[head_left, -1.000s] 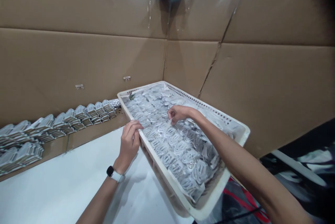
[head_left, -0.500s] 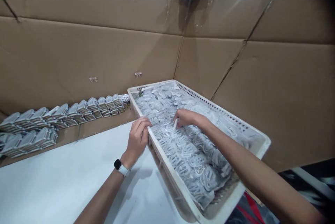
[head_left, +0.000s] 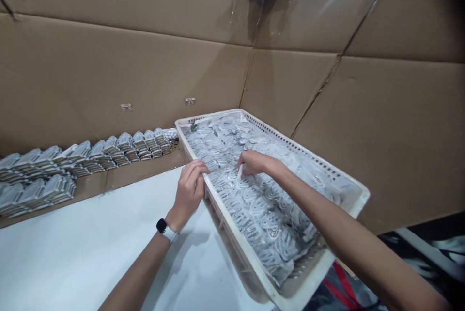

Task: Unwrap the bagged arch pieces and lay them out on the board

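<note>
Pinching a thin white piece [head_left: 240,171] inside a plastic basket [head_left: 290,296]
It is held by the right hand [head_left: 252,162] among clear-bagged pieces [head_left: 250,224]; the rim [head_left: 223,208] is gripped by the left hand [head_left: 189,189].

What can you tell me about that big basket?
The basket is whitish, rectangular, round-cornered and apparently plastic, with rows of small holes in its far walls. It sits angled, at least partly on the white table, its far corner close to the cardboard. Clear-looking packets nearly fill it; a slotted floor shows at the near end. The left hand rests on its rim; the right hand reaches inside.
</note>
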The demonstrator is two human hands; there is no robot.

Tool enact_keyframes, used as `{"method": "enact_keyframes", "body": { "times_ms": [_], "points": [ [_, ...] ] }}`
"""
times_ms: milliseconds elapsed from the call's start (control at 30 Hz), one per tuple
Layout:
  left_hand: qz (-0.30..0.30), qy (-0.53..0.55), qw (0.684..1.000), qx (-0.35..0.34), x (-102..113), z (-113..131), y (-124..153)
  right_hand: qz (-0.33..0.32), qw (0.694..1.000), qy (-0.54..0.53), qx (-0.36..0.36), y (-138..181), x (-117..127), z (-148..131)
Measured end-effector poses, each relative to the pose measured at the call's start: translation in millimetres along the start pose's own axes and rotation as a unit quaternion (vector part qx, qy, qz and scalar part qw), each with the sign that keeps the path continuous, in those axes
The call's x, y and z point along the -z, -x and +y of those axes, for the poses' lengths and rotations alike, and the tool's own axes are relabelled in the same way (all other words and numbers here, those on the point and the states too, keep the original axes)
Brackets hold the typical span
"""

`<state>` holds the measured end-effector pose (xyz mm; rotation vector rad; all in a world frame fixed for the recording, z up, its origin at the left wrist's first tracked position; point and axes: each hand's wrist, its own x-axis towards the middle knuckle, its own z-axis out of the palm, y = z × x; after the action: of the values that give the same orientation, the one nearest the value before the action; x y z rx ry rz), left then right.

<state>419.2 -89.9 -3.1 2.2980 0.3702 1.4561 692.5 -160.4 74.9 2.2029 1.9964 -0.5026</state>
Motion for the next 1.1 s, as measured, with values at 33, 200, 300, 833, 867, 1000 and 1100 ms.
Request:
{"method": "enact_keyframes", "body": {
  "times_ms": [33, 200, 300, 833, 867, 1000, 1100],
  "points": [
    [0.001, 0.001, 1.000, -0.002, 0, 0, 0, -0.003, 1.000, 0.000, -0.001, 0, 0, 0],
    [0.000, 0.001, 1.000, -0.002, 1, 2, -1, 0.007, 1.000, -0.020, -0.006, 3, 4, -1],
    [-0.002, 0.003, 1.000, -0.004, 1, 2, -2, 0.017, 1.000, -0.017, -0.011, 4, 5, -1],
    [-0.003, 0.009, 1.000, -0.011, 1, 0, 0, 0.022, 0.999, -0.033, -0.001, 4, 8, -2],
    [-0.003, 0.009, 1.000, -0.012, 1, 0, 0, 0.021, 0.999, -0.031, -0.001, 4, 8, -2],
    [-0.001, 0.007, 1.000, -0.014, 1, 1, -1, 0.012, 1.000, -0.016, -0.008, 4, 8, -4],
    [0.000, 0.010, 1.000, -0.011, 1, 1, -2, 0.005, 1.000, 0.000, -0.022, 4, 10, -5]
  ]
}}
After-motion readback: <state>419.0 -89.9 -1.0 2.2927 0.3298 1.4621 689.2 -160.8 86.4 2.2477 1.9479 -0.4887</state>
